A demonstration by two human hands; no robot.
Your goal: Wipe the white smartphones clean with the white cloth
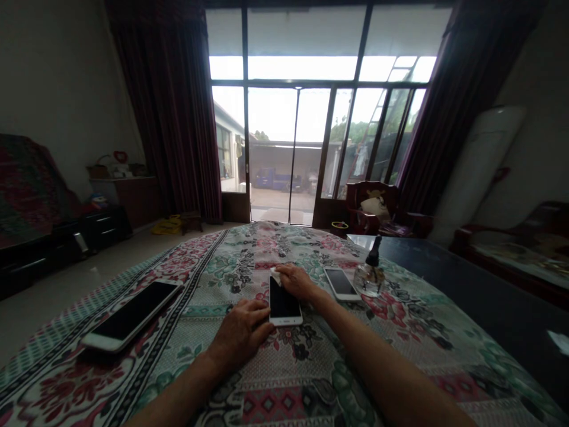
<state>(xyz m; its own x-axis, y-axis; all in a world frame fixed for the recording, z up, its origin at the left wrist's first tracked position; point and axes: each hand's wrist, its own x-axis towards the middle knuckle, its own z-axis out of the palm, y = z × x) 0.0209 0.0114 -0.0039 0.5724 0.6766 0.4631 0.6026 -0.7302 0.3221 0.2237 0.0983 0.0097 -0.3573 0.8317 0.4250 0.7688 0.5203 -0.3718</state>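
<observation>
A white smartphone (285, 303) with a dark screen lies flat on the patterned cloth in front of me. My left hand (242, 326) grips its lower left edge, thumb by the bottom corner and fingers along the side. Over the phone's upper end, my right hand (297, 281) presses a small white cloth or tissue (275, 274) against the screen; its fingers partly hide the cloth and the upper right of the phone. A second white phone (341, 283) rests just right of my right hand. Beside that stands a clear round spray bottle (371, 279) with a black nozzle.
A larger white phone (133, 314) lies at the left on the floral tablecloth (213, 367). A dark tabletop (435, 267) extends on the right. Beyond the table are a wooden chair (373, 204), dark curtains (178, 130) and glass doors (288, 154).
</observation>
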